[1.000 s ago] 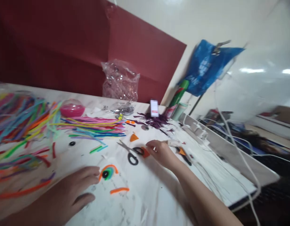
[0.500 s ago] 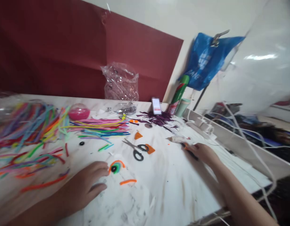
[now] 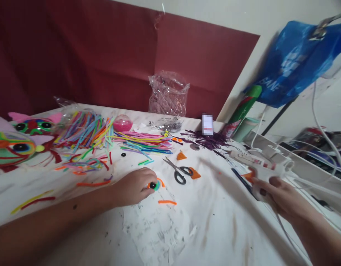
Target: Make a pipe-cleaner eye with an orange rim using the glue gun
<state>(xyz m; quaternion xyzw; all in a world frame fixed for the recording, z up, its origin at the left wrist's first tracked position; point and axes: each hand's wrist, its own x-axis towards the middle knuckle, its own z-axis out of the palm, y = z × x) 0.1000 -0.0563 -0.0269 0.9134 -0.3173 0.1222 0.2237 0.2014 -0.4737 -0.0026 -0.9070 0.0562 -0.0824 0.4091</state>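
Observation:
My left hand (image 3: 134, 186) is closed in a pinch at the edge of a small eye (image 3: 156, 184) made of coiled pipe cleaner, green, blue and orange round a black centre. The eye rests over a crumpled, marked white sheet (image 3: 156, 229). My right hand (image 3: 278, 192) is wrapped round a white hot glue gun (image 3: 267, 171) with an orange trigger, at the table's right side. A dark slim tool (image 3: 244, 183) lies beside the gun. An orange pipe-cleaner piece (image 3: 167, 202) lies just below the eye. Black-handled scissors (image 3: 179, 171) lie open between the hands.
Bundled pipe cleaners (image 3: 144, 142) and a pink-based ball (image 3: 122, 123) are at the back. Decorated colourful faces (image 3: 17, 147) stand far left. Orange felt bits (image 3: 194, 173), purple strands (image 3: 209, 140) and a phone (image 3: 208, 125) lie right of centre. White cables (image 3: 311, 184) run along the right edge.
My right hand has closed round the glue gun and tilted it up a little. My left hand has come onto the eye with its fingers pinched. The view has swung left.

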